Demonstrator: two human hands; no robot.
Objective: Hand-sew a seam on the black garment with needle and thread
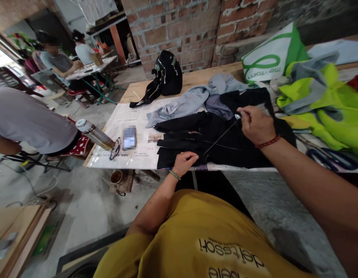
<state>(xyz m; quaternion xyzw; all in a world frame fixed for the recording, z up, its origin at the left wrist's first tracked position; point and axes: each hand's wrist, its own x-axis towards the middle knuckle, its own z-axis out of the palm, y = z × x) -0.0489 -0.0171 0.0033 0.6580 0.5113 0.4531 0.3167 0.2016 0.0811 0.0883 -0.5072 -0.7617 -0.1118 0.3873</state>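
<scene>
A black garment (179, 133) lies spread on the table in front of me. At its near edge my left hand (184, 162) is closed on the black cloth, thumb and finger pressed together. My right hand (257, 124) is raised over the right part of the garment in a pinch. From its fingers a pale thread (221, 138) runs taut down to the cloth beside my left hand. Whether a needle is in the pinch, I cannot make out. A small white piece (237, 116) shows by the right fingertips.
Large scissors (322, 150) lie right of my forearm, near yellow-green clothing (326, 112) and a white-green bag (274, 58). Grey cloth (184, 101) and a black bag (170, 73) lie behind. Left stand a phone (129, 138), glasses (115, 149) and a bottle (94, 134). Other people sit at left.
</scene>
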